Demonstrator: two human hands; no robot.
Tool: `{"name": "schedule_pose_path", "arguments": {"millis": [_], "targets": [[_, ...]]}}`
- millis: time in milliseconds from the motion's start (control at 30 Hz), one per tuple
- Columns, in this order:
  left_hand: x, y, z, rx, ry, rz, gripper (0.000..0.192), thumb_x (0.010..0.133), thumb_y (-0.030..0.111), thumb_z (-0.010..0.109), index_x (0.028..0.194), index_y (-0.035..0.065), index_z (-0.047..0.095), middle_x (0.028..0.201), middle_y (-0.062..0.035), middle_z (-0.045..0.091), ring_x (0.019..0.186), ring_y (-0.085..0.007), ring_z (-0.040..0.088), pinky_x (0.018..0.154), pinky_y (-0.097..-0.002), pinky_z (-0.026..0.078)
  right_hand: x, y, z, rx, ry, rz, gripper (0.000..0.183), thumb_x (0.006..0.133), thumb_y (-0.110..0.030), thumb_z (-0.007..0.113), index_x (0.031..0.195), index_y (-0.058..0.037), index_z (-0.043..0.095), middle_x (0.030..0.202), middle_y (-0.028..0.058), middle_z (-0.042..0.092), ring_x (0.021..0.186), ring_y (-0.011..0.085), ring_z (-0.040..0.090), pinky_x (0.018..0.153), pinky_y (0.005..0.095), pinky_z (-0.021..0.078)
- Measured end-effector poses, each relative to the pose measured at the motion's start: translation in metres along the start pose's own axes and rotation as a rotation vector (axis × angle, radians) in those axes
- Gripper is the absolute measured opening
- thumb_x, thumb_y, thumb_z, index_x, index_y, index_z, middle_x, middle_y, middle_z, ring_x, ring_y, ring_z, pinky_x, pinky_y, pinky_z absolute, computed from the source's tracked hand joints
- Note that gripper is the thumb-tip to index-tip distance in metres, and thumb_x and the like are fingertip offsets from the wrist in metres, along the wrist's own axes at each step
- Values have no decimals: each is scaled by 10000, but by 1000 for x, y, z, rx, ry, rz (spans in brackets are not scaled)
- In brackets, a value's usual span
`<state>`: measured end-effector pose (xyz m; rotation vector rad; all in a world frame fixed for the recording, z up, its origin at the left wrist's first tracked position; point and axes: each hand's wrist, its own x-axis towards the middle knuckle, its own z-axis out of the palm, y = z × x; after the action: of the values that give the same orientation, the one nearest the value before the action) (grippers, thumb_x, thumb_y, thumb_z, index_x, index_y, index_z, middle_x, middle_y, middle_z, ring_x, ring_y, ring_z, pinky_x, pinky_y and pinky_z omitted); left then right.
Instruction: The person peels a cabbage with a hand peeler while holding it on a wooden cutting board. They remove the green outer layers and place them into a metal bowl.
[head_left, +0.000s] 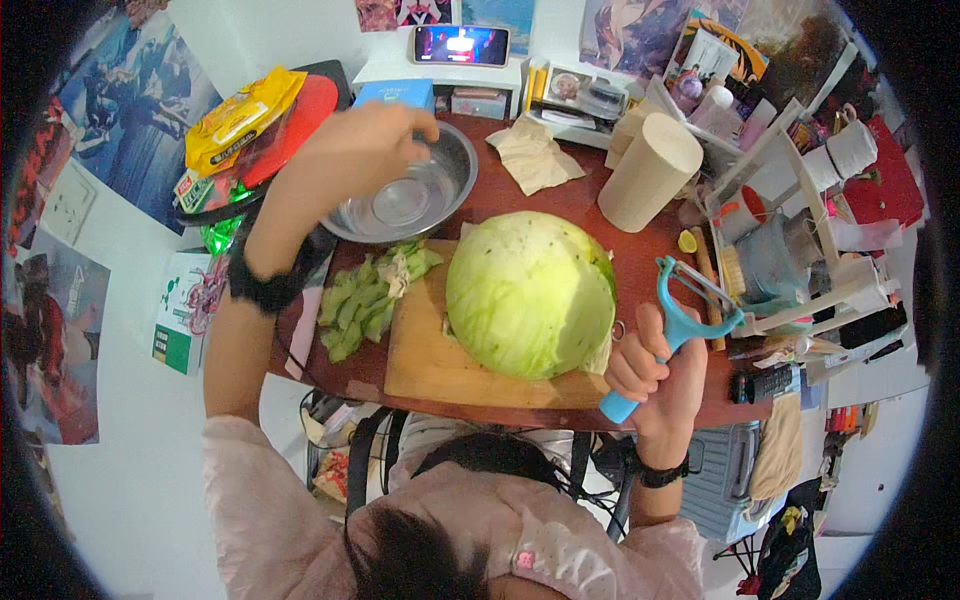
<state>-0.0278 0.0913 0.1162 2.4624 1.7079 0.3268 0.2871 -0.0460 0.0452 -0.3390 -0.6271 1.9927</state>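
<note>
A large, mostly peeled watermelon (529, 300) rests on a wooden cutting board (420, 360), pale green with a darker patch of rind on its right side. My right hand (656, 367), just right of the melon, grips the handle of a blue Y-shaped peeler (681, 324), blade end up. Over the far left of the desk, my left hand (375, 142) is raised above a stainless steel bowl (442, 202). Its fingers are curled and blurred, so whether anything is in them cannot be told. Green peelings (356, 307) lie piled left of the board.
A paper roll (651, 172) stands behind the melon, beside a crumpled paper sheet (534, 154). A lit phone (460, 45) leans at the back on a white shelf (442, 73). To the right are a crowded rack (780, 225) and a remote control (761, 384). A yellow packet (244, 120) sits left.
</note>
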Motion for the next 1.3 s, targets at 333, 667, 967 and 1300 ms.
{"name": "schedule_pose_path", "arguments": {"millis": [333, 667, 967, 1300], "targets": [[209, -118, 43, 267, -88, -26, 652, 822, 26, 494, 1453, 173, 428, 1076, -188, 680, 866, -318, 675, 731, -441, 534, 2, -21, -6, 30, 151, -78, 464, 1015, -405, 291, 651, -127, 364, 456, -33, 302, 384, 83, 255, 345, 234, 223], [241, -113, 48, 251, -210, -261, 757, 784, 13, 438, 1512, 187, 328, 1014, -176, 697, 755, -266, 670, 647, -389, 527, 12, -40, -36, 19, 137, -137, 423, 1031, -402, 319, 706, -136, 366, 492, -48, 324, 409, 73, 265, 358, 226, 259], [246, -115, 51, 157, -218, -299, 759, 774, 39, 452, 1506, 205, 340, 1031, -182, 687, 750, -251, 655, 654, -386, 532, 18, -38, -34, 31, 278, -116, 478, 1016, -437, 307, 658, -124, 358, 480, -34, 296, 408, 83, 258, 361, 238, 227], [253, -169, 73, 177, -106, -240, 750, 773, 28, 491, 1496, 174, 355, 1099, -181, 674, 771, -270, 674, 651, -391, 540, 6, -35, -16, -23, 242, -84, 472, 1020, -410, 296, 653, -120, 361, 475, -35, 287, 397, 90, 254, 354, 241, 227]]}}
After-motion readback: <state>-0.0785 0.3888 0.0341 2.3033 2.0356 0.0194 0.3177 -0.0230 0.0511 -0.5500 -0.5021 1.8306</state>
